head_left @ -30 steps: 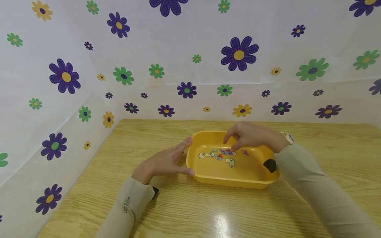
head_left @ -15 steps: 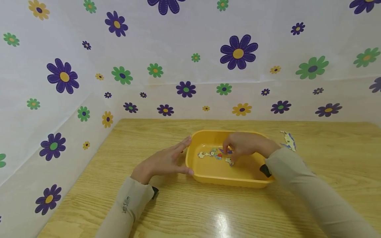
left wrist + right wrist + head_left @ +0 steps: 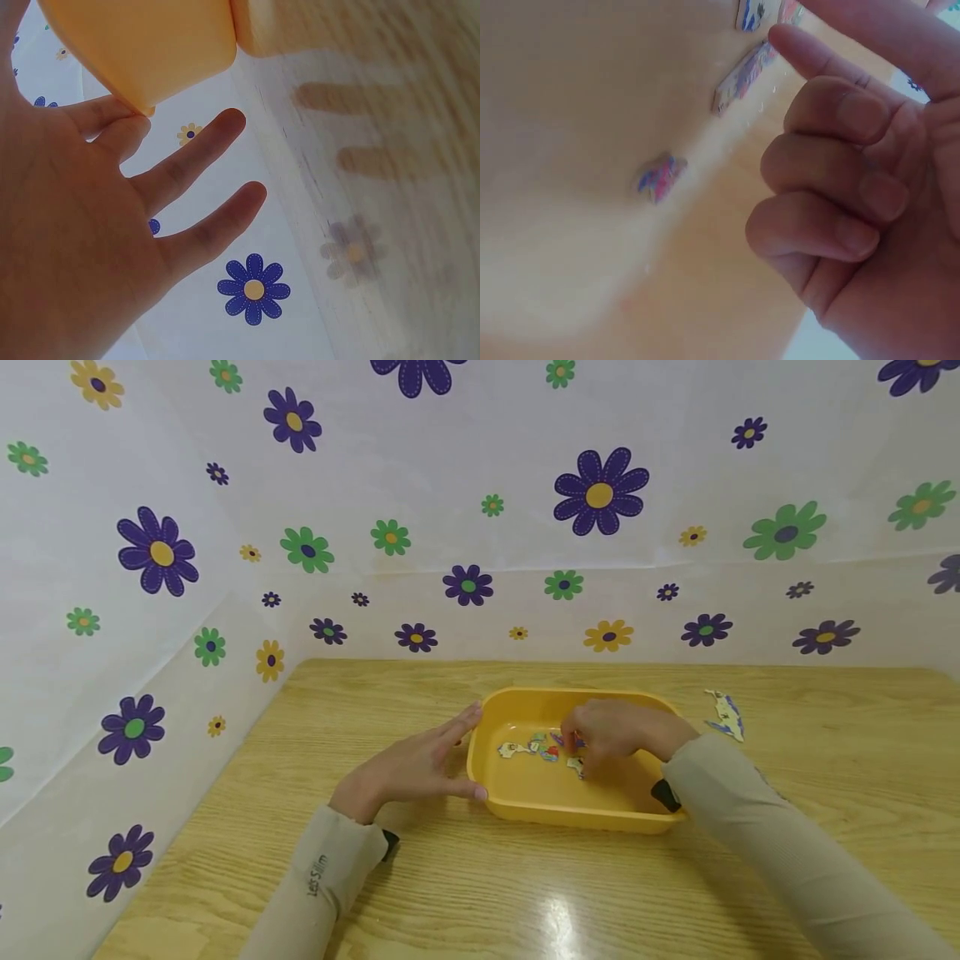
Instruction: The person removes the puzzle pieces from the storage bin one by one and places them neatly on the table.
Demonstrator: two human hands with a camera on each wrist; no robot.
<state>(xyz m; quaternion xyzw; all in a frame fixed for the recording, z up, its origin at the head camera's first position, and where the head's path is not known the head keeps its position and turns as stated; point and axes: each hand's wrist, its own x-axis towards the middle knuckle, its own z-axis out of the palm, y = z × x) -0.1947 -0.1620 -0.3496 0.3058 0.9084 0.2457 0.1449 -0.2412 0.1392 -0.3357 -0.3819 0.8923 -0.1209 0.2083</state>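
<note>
Right hand (image 3: 613, 727) was inside rounded yellow plastic tray (image 3: 581, 821), three fingers curled, pinch unclear to me | flat cream cut-out (image 3: 576, 766) lay there by the thumb | left hand (image 3: 416, 772), fingers spread, touched rim | its flatness risked a slipped grip

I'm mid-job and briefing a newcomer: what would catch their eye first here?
The yellow tray on the wood-grain table, with the left hand at its left end and the right hand inside among colourful cutouts. Behind stands a white backdrop with purple, green and yellow flowers. One pale, blue-edged cutout lies outside, right of the tray.
</note>
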